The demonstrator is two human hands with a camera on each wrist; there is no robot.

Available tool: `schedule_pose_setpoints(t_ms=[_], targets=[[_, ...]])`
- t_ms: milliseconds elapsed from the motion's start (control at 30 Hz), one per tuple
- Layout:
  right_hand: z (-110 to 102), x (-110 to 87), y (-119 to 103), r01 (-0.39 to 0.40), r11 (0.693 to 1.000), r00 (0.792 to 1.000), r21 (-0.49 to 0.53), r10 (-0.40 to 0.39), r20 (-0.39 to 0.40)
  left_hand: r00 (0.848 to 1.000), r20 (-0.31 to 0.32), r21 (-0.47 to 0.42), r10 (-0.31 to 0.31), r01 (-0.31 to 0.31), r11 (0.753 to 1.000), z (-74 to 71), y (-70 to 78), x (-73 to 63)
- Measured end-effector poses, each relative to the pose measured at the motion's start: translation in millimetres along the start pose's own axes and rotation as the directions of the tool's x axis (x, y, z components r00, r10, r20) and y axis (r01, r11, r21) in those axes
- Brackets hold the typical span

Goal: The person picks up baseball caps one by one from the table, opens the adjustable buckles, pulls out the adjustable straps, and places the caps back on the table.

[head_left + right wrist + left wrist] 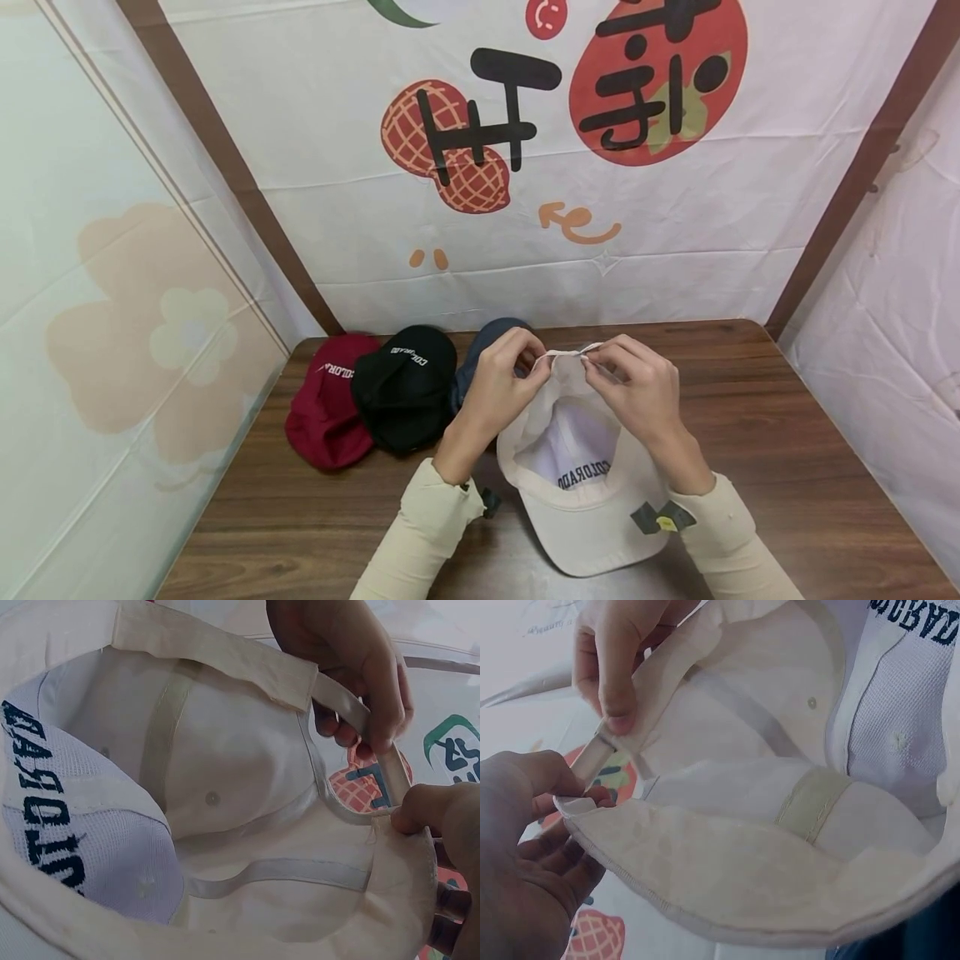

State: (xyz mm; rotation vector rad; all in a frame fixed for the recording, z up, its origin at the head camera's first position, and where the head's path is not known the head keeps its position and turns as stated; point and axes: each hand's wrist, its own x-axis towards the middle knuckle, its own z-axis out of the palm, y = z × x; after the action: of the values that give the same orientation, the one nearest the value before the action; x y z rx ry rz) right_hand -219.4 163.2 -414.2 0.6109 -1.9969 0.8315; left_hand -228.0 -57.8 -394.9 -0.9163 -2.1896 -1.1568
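Observation:
A cream baseball cap [592, 537] is held with its inside facing me and its brim low, toward the table's front. Dark COLORADO lettering shows through its pale mesh front panel [112, 847]. At the top, my left hand [502, 379] pinches the back strap [394, 776] between thumb and fingers. My right hand [639, 387] grips the cap's back edge at the strap's other end, where a small metal buckle [609, 739] shows in the left wrist view. Between the hands the strap spans the cap's rear opening.
To the left on the wooden table [750, 467] lie a dark red cap [330, 417], a black cap [408, 392] and a navy cap [476, 350], partly behind my left hand. A printed cloth wall [315, 225] rises behind the table, with cloth on both sides.

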Motion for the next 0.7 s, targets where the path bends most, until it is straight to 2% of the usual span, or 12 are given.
schedule_pose_setpoints(t_ms=[700], targets=[[-1.3,-0.4,1.0,-0.011,1.000,1.000,-0.004,0.011,-0.002,1.000,-0.005,0.009,0.002,-0.002,1.000,-3.9,-1.4,-0.4]])
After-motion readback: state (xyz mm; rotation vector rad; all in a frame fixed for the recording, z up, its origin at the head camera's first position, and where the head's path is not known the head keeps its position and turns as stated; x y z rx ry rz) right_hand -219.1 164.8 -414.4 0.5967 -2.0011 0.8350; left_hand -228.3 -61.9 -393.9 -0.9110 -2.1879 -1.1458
